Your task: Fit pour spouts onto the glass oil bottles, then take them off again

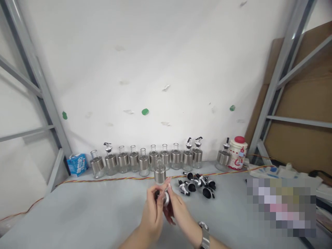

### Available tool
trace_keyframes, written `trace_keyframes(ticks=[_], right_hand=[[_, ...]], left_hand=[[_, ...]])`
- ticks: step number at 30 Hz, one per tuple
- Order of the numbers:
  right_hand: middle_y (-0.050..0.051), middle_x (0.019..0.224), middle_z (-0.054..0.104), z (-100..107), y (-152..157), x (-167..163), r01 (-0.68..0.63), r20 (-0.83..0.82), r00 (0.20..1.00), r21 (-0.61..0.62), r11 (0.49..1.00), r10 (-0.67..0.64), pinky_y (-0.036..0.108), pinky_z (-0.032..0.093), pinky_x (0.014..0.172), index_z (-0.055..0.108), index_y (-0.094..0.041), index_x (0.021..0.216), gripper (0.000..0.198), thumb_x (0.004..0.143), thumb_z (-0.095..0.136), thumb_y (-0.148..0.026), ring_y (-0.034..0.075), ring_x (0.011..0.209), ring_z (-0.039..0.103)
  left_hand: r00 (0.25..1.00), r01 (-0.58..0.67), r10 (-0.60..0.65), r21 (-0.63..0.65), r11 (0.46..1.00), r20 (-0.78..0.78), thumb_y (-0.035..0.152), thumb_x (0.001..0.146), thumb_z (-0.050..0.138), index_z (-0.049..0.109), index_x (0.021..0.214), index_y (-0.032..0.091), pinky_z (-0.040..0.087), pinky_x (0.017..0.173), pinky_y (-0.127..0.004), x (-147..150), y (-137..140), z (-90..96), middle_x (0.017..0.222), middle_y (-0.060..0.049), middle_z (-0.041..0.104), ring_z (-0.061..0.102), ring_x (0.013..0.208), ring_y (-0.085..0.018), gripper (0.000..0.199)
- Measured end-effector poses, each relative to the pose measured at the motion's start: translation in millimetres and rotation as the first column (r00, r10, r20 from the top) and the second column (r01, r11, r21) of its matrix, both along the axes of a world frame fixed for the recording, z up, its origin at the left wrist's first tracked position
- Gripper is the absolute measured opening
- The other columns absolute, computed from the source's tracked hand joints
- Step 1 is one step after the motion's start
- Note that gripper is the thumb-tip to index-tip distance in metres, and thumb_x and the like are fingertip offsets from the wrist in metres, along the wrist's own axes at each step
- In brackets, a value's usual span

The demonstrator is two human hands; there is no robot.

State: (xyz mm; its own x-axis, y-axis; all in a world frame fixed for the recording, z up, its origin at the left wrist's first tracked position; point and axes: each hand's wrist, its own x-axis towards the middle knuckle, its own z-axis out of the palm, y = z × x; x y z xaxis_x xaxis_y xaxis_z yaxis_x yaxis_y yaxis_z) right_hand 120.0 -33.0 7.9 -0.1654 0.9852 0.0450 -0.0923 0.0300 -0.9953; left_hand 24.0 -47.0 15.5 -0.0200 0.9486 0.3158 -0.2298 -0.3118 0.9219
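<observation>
My left hand [153,206] and my right hand [178,204] meet low in the middle, both closed round a black and silver pour spout [166,199]. Fingers cover most of it. Just behind them stands a glass bottle [160,174] with a steel band and an uncovered neck; whether my fingertips touch it I cannot tell. To the right of my hands lies a loose pile of pour spouts [198,181], black and silver. Along the wall runs a row of similar bottles [133,157]; several carry spouts, such as the bottle [187,157] right of centre.
A blue carton [77,165] stands at the left end of the row, a cream jar with a red lid [237,152] at the right. A twisted red-yellow cord [124,178] crosses the grey table [98,211]. Clutter and a blurred patch [282,205] lie far right. Metal posts [41,83] flank the table.
</observation>
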Motion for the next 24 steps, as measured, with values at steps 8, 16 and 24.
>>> trace_keyframes(ticks=[8, 16, 24], right_hand=[[-0.007, 0.048, 0.031, 2, 20, 24, 0.215, -0.001, 0.977, 0.064, 0.975, -0.215, 0.022, 0.024, 0.042, 0.038, -0.02, 0.055, 0.041, 0.071, 0.047, -0.057, 0.008, 0.043, 0.028], [-0.005, 0.053, 0.031, 3, 22, 33, 0.183, 0.211, 0.946, 0.282, 0.942, -0.247, 0.022, 0.026, 0.05, 0.032, -0.02, 0.055, 0.036, 0.08, 0.04, -0.045, 0.011, 0.052, 0.031], [-0.005, 0.052, 0.035, -2, 18, 29, 0.153, 0.23, 0.951, 0.233, 0.96, -0.207, 0.022, 0.028, 0.049, 0.034, -0.02, 0.055, 0.036, 0.082, 0.036, -0.044, 0.011, 0.051, 0.034]], left_hand=[[0.877, 0.108, -0.009, 0.178, 0.978, -0.481, 0.023, 0.071, 0.06, 0.064, 0.077, 0.024, 0.029, 0.075, -0.027, -15, 14, 7.2, 0.081, -0.007, 0.057, 0.048, 0.074, -0.021, 0.006], [0.745, 0.219, -0.121, 0.069, 0.973, -0.656, 0.032, 0.083, 0.041, 0.055, 0.075, 0.023, 0.027, 0.059, -0.025, -8, 4, 17.0, 0.071, -0.002, 0.054, 0.046, 0.062, -0.016, 0.018], [0.891, 0.134, -0.18, -0.137, 0.982, -0.418, 0.046, 0.081, 0.038, 0.045, 0.065, 0.02, 0.03, 0.04, -0.02, 6, 9, -12.0, 0.042, 0.006, 0.042, 0.039, 0.036, -0.008, 0.032]])
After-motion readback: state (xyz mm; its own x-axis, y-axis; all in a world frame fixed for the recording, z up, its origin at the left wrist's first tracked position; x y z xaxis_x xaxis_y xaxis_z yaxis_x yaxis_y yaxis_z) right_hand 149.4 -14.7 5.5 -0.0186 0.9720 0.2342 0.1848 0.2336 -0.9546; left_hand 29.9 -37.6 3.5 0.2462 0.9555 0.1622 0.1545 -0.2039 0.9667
